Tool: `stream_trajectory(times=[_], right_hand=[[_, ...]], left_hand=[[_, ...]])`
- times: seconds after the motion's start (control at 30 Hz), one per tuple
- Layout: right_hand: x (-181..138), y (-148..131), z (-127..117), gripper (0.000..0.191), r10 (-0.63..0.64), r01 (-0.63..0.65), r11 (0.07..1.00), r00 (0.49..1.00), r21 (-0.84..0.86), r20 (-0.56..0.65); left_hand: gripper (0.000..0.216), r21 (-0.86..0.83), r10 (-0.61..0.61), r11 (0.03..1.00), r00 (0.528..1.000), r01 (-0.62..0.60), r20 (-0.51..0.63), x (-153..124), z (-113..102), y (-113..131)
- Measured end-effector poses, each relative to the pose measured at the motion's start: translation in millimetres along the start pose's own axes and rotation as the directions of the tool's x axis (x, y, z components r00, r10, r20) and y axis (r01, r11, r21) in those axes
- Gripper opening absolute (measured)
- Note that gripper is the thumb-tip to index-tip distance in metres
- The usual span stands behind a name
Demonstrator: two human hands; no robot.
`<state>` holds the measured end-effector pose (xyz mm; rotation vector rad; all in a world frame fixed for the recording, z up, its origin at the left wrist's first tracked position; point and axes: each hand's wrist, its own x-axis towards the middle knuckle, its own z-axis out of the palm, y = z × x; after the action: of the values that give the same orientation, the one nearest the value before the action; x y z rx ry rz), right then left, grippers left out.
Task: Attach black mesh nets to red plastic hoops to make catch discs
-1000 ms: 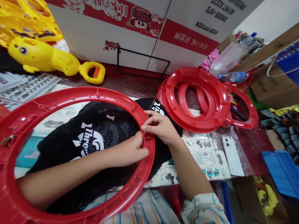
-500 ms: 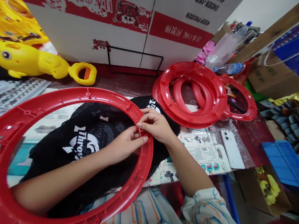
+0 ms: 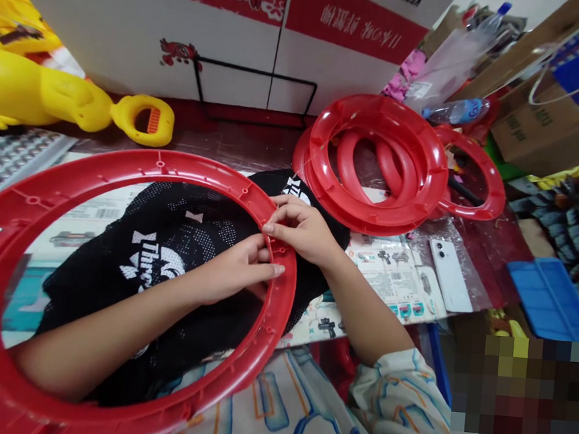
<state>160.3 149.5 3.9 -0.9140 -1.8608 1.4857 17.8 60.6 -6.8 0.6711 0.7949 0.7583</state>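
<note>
A large red plastic ring (image 3: pixel 278 323), its ribbed side up, lies tilted over black mesh fabric (image 3: pixel 110 256) printed in white. My left forearm passes inside the ring's opening. My left hand (image 3: pixel 238 270) is closed on the inner edge at the right side, thumb across the rim and fingertips partly hidden. Just beyond it, my right hand (image 3: pixel 306 232) pinches the same stretch of rim from outside, thumb and index finger close together. Any small piece between the fingertips is too hidden to make out. Some fabric lies under the rim and beneath my right hand.
Several red rings (image 3: pixel 374 217) are stacked at the back right. A white phone (image 3: pixel 449 276) lies near a blue lid (image 3: pixel 554 298). Behind stand a black wire frame (image 3: pixel 258 73) and a white carton (image 3: pixel 224 31). At left are a yellow toy (image 3: pixel 73 96) and a tray of small metal parts (image 3: pixel 18 159).
The view has shifted slightly, so the scene sits a little higher and the left-hand things further left. Both hands stay at the same part of the rim, with only slight finger movement.
</note>
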Motion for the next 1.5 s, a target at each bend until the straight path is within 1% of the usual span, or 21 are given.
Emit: stream_trajectory(times=[0.07, 0.27, 0.4, 0.47, 0.57, 0.63, 0.73, 0.77, 0.83, 0.93, 1.03, 1.13, 1.2, 1.33, 1.4, 1.5], right_hand=[[0.2, -0.6, 0.4, 0.030, 0.002, -0.003, 1.000, 1.000, -0.011, -0.001], [-0.1, -2.5, 1.1, 0.029, 0.004, -0.005, 0.999, 1.000, -0.038, -0.011], [-0.9, -2.7, 2.2, 0.028, 0.008, -0.008, 1.000, 1.000, -0.008, 0.011], [-1.4, -2.3, 0.9, 0.024, 0.014, -0.014, 1.000, 0.999, 0.018, 0.050], [-2.1, -1.7, -3.7, 0.018, 0.019, -0.029, 0.998, 0.987, 0.062, 0.159], [-2.3, -1.8, -7.2, 0.017, 0.021, -0.042, 0.996, 0.973, 0.084, 0.231], [-2.1, -3.5, -11.5, 0.015, 0.006, -0.034, 0.995, 0.957, 0.091, 0.291], [-1.9, -4.3, -12.7, 0.014, -0.016, -0.008, 0.997, 0.955, 0.080, 0.295], [-1.7, -6.1, -14.7, 0.012, -0.082, 0.081, 0.997, 0.955, 0.015, 0.287], [-2.1, -8.1, -17.6, 0.007, -0.209, 0.256, 0.955, 0.939, -0.152, 0.272], [-4.3, -9.9, -20.3, 0.003, -0.326, 0.415, 0.858, 0.895, -0.303, 0.303], [-7.8, -12.6, -22.4, 0.011, -0.421, 0.543, 0.720, 0.837, -0.432, 0.350], [-9.8, -14.6, -22.9, 0.015, -0.451, 0.577, 0.663, 0.817, -0.477, 0.360], [-10.6, -17.3, -20.4, 0.017, -0.477, 0.607, 0.621, 0.794, -0.496, 0.376], [-10.1, -17.8, -17.8, 0.017, -0.489, 0.614, 0.620, 0.790, -0.489, 0.371], [-10.1, -18.1, -13.5, 0.015, -0.478, 0.580, 0.652, 0.815, -0.489, 0.329]], left_hand=[[0.041, -0.005, 0.002, 1.000, 1.000, -0.002, -0.020, 0.3, 0.7, -0.3], [0.049, 0.000, 0.007, 1.000, 0.998, -0.007, -0.056, 0.5, 2.4, -0.4], [0.042, 0.021, 0.031, 0.999, 0.992, -0.029, -0.123, 0.2, 5.2, -1.0], [0.041, 0.037, 0.048, 0.998, 0.986, -0.043, -0.157, -0.4, 7.0, -1.2], [0.047, 0.068, 0.073, 0.996, 0.979, -0.061, -0.191, -1.5, 9.6, -1.8], [0.049, 0.086, 0.086, 0.994, 0.975, -0.070, -0.203, -2.0, 10.8, -2.7], [0.051, 0.101, 0.104, 0.991, 0.973, -0.085, -0.208, -2.2, 11.5, -4.3], [0.051, 0.102, 0.107, 0.991, 0.973, -0.088, -0.206, -2.1, 11.5, -4.7], [0.049, 0.098, 0.111, 0.991, 0.972, -0.093, -0.206, -1.9, 11.4, -5.2], [0.043, 0.093, 0.115, 0.991, 0.972, -0.097, -0.203, -1.3, 11.0, -5.6], [0.038, 0.087, 0.126, 0.990, 0.972, -0.110, -0.200, -0.5, 10.1, -6.6], [0.036, 0.082, 0.146, 0.988, 0.966, -0.131, -0.211, 0.7, 8.6, -8.6], [0.036, 0.084, 0.154, 0.987, 0.963, -0.139, -0.220, 1.3, 7.4, -10.3], [0.036, 0.082, 0.154, 0.987, 0.963, -0.139, -0.220, 1.6, 5.7, -12.5], [0.036, 0.104, 0.159, 0.985, 0.965, -0.140, -0.210, 2.0, 5.3, -12.9], [0.035, 0.184, 0.167, 0.974, 0.963, -0.128, -0.213, 3.3, 4.6, -13.7]])
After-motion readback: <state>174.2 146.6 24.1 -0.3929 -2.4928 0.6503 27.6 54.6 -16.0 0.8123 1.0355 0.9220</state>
